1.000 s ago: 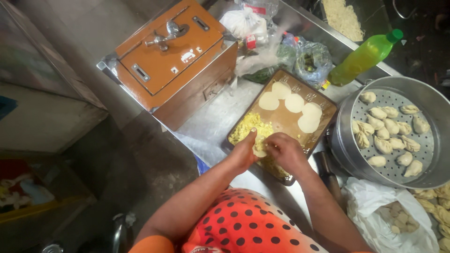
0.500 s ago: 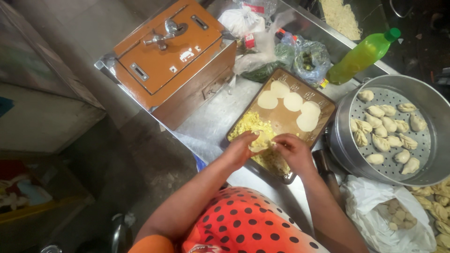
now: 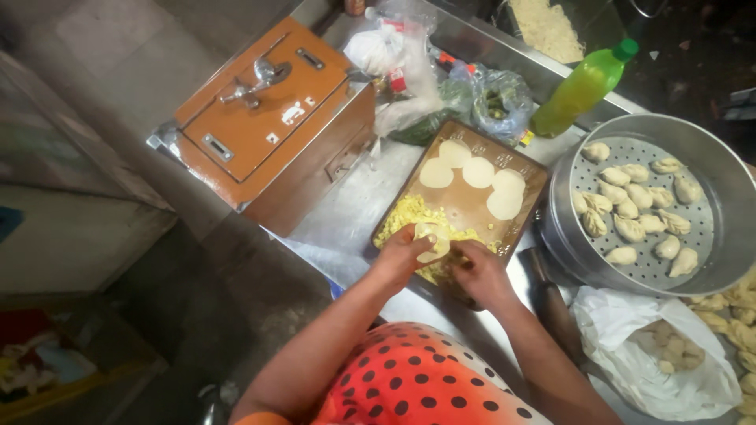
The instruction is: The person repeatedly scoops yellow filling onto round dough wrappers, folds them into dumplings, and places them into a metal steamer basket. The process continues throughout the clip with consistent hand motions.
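Head view. Left hand (image 3: 400,260) cupped around a round pale dough wrapper (image 3: 431,240), fingers curled under its edge. Right hand (image 3: 479,271) closed narrow just beside the wrapper, fingertips over the heap of yellow shredded filling (image 3: 409,216); whether holding a pinch of filling or a tool cannot be told. Both hands positioned over the near end of the brown rectangular wooden board (image 3: 526,169) on the steel tabletop (image 3: 346,212).

Progress, as judged: several folded dumplings (image 3: 630,208) already laid in the round perforated metal steamer tray (image 3: 724,177), with bare holes showing toward the near side. Five flat round wrappers (image 3: 476,173) remaining unfilled at the far end of the board; one wrapper in hand, not yet folded. More folded pieces (image 3: 736,315) piled at the right edge.

Packages and containers:
- Green plastic bottle with green cap (image 3: 581,90), lying tilted behind the tray.
- Clear plastic bags holding green vegetables (image 3: 492,102), behind the board.
- White crumpled plastic bag with a red patch (image 3: 390,55), beside the box.
- White plastic bag holding pale lumps (image 3: 654,354), near right, below the tray.
- Orange-brown rectangular metal box with a metal handle and latches (image 3: 264,110), far left on the tabletop.
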